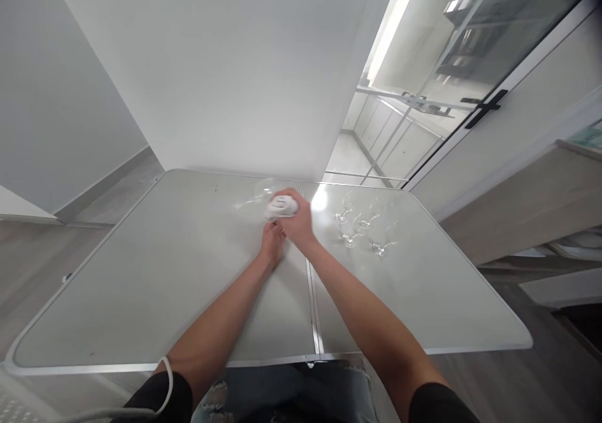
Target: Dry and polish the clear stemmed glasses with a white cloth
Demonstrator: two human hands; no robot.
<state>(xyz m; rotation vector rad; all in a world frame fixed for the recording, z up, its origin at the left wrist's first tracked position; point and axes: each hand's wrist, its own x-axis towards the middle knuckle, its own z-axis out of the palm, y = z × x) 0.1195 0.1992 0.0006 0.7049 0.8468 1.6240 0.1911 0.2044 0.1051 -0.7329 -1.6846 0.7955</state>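
Observation:
A bunched white cloth (281, 207) is gripped by my right hand (300, 221), whose fingers curl around its far side and right side. Just below it my left hand (273, 241) is closed, meeting the underside of the cloth; what it holds is hidden. Both hands are together over the table, left of its centre seam. Beyond the cloth, faint clear glassware (264, 188) shows, too transparent to make out well. To the right of my hands stand several clear stemmed glasses (348, 240) in a loose group.
The pale folding table (155, 285) has a metal rim and a centre seam (314, 310). A white wall panel (235, 84) rises at its far edge. A glass door with a black handle (486, 108) is at the right. A white cable (167, 385) loops by my left arm.

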